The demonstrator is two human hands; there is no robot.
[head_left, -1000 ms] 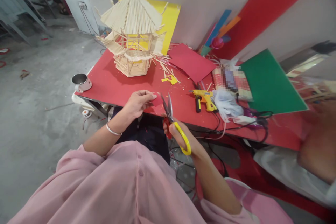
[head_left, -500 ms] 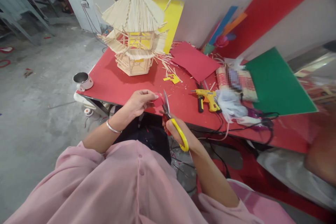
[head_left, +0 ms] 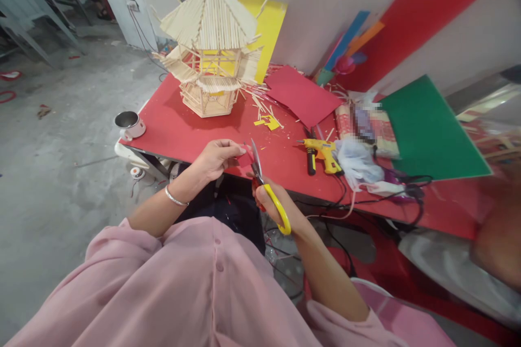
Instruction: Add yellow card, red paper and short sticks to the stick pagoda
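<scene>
Scissors (head_left: 269, 188) gape less at red paper piece (head_left: 245, 160)

The two blades stand nearer together than a second ago. The left hand (head_left: 215, 160) pinches the one small piece above the table's (head_left: 175, 141) near edge; the right hand (head_left: 288, 203) curls round the handles. One stick pagoda (head_left: 209, 16) stands at eleven o'clock, one glue gun (head_left: 323, 152) at three; bare tabletop spreads toward ten.
</scene>
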